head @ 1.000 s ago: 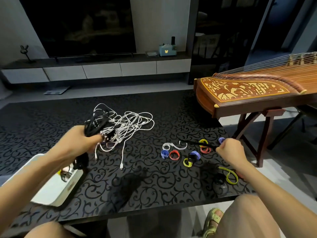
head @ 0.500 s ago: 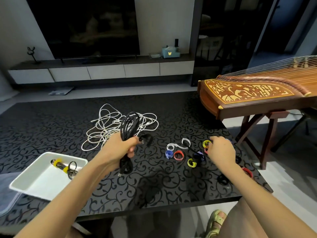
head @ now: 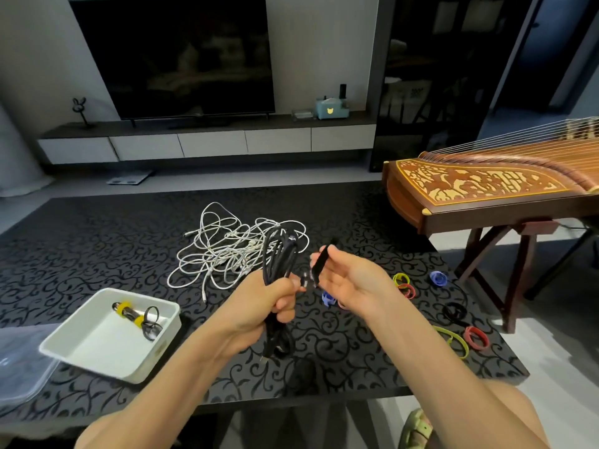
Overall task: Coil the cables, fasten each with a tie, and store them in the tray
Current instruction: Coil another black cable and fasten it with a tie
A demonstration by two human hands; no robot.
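Observation:
My left hand (head: 270,306) grips a coiled black cable (head: 279,257) upright above the table's middle. My right hand (head: 353,280) pinches a black tie strap (head: 319,265) just right of the coil. A tangle of white cables (head: 227,249) lies on the table behind the coil. The white tray (head: 97,354) sits at the front left and holds a coiled cable bound with yellow ties (head: 136,317). Loose ties lie to the right: yellow (head: 401,279), red (head: 475,338), blue (head: 438,277) and black (head: 454,314).
The black patterned table (head: 97,247) ends close to my knees. A wooden zither on a stand (head: 486,192) is next to the table's right side. A clear plastic lid (head: 19,361) lies at the far left. A TV (head: 175,56) and a low cabinet stand behind.
My right hand has lifted from the tie pile holding a black tie strap and come toward the coil. My left hand has brought the black coil nearer to centre.

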